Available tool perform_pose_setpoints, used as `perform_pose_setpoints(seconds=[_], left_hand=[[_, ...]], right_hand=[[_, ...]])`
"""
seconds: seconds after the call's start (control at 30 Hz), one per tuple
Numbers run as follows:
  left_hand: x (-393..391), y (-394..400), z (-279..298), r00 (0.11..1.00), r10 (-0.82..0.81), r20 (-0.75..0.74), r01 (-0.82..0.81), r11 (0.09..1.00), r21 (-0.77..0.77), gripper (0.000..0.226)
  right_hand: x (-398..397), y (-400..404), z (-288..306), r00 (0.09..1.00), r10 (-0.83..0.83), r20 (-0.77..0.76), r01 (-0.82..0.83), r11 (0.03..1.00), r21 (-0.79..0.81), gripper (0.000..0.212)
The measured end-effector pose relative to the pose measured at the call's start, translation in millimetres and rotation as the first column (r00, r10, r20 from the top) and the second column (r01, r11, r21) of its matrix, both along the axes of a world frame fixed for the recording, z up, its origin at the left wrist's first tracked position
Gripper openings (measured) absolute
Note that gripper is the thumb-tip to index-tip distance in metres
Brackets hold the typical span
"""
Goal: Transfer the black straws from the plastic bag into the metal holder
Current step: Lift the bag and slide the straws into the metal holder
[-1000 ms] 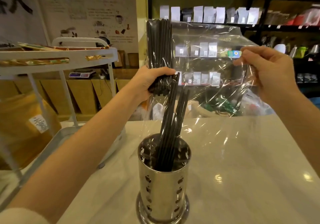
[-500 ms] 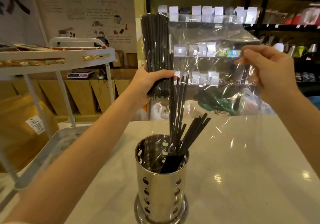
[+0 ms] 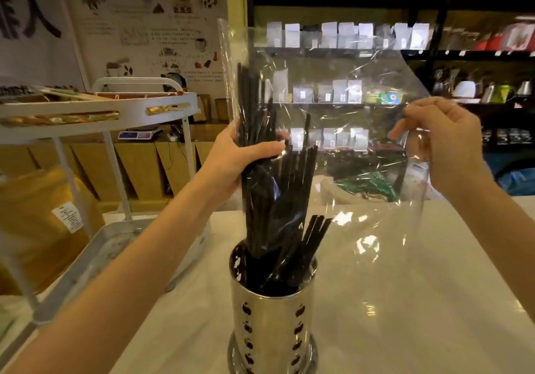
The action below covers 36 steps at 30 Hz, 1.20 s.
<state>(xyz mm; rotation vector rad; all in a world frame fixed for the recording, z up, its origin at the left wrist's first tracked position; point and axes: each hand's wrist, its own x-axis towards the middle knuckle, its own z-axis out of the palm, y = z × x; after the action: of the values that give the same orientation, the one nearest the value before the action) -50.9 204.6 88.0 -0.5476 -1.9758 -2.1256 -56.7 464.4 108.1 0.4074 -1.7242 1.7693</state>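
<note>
Black plastic straws [image 3: 262,153], too many to count, gripped through one clear plastic bag [image 3: 341,89] by left hand [image 3: 240,156]; lower ends inside one perforated metal holder [image 3: 273,324]. Right hand [image 3: 443,141] pinching bag's far edge. Holder upright on pale marble counter [image 3: 405,301]; one white cart [image 3: 98,112] at left.

Upper left of the frame, the white wall poster [image 3: 37,17] carries a big black brush-stroke character, 人. The printed lines on the illustrated poster [image 3: 162,34] beside it blur out, and so does the white label [image 3: 68,217] on the yellow sack [image 3: 37,223] at lower left.
</note>
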Motion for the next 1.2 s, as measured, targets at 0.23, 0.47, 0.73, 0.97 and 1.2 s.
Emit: perform_pose_setpoints(seconds=[0.23,0.47,0.73,0.97,1.2], left_hand=[[16,-6,2,0.996,-0.063,-0.061,0.061,0.998,-0.029,0.066],[32,-7,16,0.989,-0.048,-0.138,0.046,0.999,-0.021,0.048],[33,-12,26,0.987,0.019,-0.163,-0.011,0.999,0.05,0.054],[34,-27,39,0.98,0.056,-0.191,-0.032,0.991,0.127,0.034],[40,-31,52,0.955,0.097,-0.279,-0.067,0.991,0.115,0.021]], right_hand=[[6,-2,-5,0.999,0.048,-0.011,-0.048,0.998,0.032,0.019],[4,-6,-1,0.985,0.138,0.106,-0.141,0.99,0.019,0.003],[-4,-10,7,0.992,0.122,-0.028,-0.12,0.991,0.052,0.008],[3,-13,11,0.989,0.093,-0.114,-0.088,0.995,0.048,0.005],[20,-19,23,0.991,0.085,-0.102,-0.077,0.994,0.084,0.013]])
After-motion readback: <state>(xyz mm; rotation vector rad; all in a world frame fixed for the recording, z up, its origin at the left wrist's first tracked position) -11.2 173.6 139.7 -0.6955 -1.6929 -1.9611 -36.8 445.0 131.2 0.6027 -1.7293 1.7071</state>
